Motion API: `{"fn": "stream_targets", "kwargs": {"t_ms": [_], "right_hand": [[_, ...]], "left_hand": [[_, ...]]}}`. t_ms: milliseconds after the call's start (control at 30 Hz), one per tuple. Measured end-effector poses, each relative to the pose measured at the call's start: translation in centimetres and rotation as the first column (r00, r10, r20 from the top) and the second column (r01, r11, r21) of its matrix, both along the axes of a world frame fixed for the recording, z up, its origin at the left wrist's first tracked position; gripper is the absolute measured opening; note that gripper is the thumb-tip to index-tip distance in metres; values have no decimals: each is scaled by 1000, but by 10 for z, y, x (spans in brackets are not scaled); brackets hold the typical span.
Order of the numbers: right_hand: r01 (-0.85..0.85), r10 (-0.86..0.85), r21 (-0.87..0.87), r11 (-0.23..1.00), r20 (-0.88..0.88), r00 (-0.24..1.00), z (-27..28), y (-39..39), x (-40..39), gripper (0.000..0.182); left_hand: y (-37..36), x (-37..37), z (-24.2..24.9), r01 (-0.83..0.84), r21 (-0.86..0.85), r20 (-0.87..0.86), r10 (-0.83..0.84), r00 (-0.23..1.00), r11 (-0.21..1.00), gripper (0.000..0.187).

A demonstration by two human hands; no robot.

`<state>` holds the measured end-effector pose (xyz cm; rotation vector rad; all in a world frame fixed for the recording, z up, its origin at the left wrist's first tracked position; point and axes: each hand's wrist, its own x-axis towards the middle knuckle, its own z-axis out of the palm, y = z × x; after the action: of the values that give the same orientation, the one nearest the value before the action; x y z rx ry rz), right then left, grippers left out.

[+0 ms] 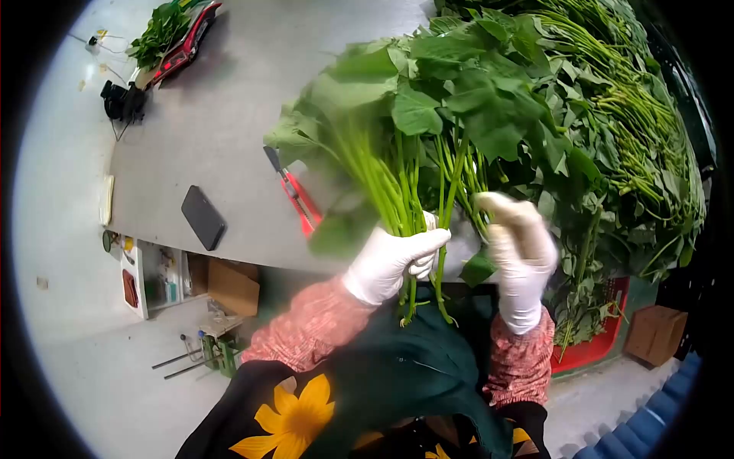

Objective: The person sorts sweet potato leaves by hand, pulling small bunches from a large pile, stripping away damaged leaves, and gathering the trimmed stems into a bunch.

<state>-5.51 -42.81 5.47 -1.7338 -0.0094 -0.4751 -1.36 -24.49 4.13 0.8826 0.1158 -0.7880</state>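
Note:
My left hand (pixel 399 258), in a white glove, is closed round a bunch of leafy green stems (pixel 386 180). The leaves fan out above the fist, blurred on the left side, and the cut ends stick out below it. To the right, my right hand (pixel 521 249), also gloved in white, is raised beside the big heap of leafy greens (pixel 612 115). Its fingers are curved and apart, slightly smeared by motion, and I see nothing between them. A red utility knife (pixel 300 200) with a dark tip lies on the grey table (pixel 206 138), left of the bunch.
A black phone (pixel 203 218) lies near the table's front edge. At the far left are a red scale-like device (pixel 186 44) with greens and a small black object (pixel 122 101). Below right stands a red crate (pixel 608 336) beside a cardboard box (pixel 655 335).

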Motion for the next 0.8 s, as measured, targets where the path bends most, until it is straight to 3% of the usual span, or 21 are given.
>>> {"fn": "stream_targets", "kwargs": {"t_ms": [33, 67, 100, 200, 300, 367, 433, 500, 533, 567, 600, 633, 667, 700, 800], "right_hand": [[-111, 105, -252, 961, -35, 994, 15, 7, 4, 33], [-155, 138, -265, 952, -80, 987, 26, 19, 9, 34], [-126, 113, -339, 932, -57, 992, 20, 29, 16, 29], [-218, 228, -459, 862, -35, 973, 8, 27, 27, 14], [-341, 354, -345, 874, -29, 935, 8, 25, 25, 9], [-487, 487, -1, 873, -7, 873, 0, 13, 15, 5], [-196, 337, 532, 824, -181, 924, 7, 5, -4, 6], [-8, 150, 580, 815, -197, 969, -6, -4, -13, 12], [20, 136, 409, 912, -350, 927, 8, -4, -18, 19], [-63, 162, 261, 963, -377, 912, 6, 0, -23, 18], [-175, 199, 112, 978, -269, 942, -9, 5, -28, 12], [-198, 170, -147, 969, -181, 969, -6, 15, -31, 18], [-252, 158, -253, 934, -338, 928, 8, 22, -40, 28], [-243, 126, -389, 889, -301, 945, 2, 28, -45, 29], [-198, 80, -523, 829, -240, 967, -18, 37, -52, 24]], "left_hand": [[0, -2, -1, 6, -6, 25, -6, 1000, 1000, 14], [-1, -7, -2, -60, 62, 54, 57, 997, 996, 21], [-1, -5, -3, -18, 68, 83, 12, 996, 998, 26], [1, -10, -4, -66, 47, 119, 60, 991, 997, 25], [4, -11, 0, -64, 92, 78, 57, 995, 994, 17], [9, -7, 1, -22, 92, 55, 17, 998, 996, 10], [8, -4, 0, -58, 85, -23, 60, 998, 995, 9], [9, -3, 2, -86, 77, -35, 89, 995, 993, 9], [8, -4, 1, -103, 93, 4, 103, 995, 990, 8], [6, -4, 1, -115, 103, 2, 115, 993, 988, 8], [5, -4, 0, -115, 88, 6, 115, 993, 989, 8], [5, -3, -1, -116, 73, 8, 116, 993, 990, 7], [4, -4, 0, -130, 78, 13, 129, 992, 989, 8], [4, -3, -2, -115, 60, 3, 115, 993, 992, 8], [4, -4, -2, -119, 43, -17, 120, 993, 992, 7]]}}
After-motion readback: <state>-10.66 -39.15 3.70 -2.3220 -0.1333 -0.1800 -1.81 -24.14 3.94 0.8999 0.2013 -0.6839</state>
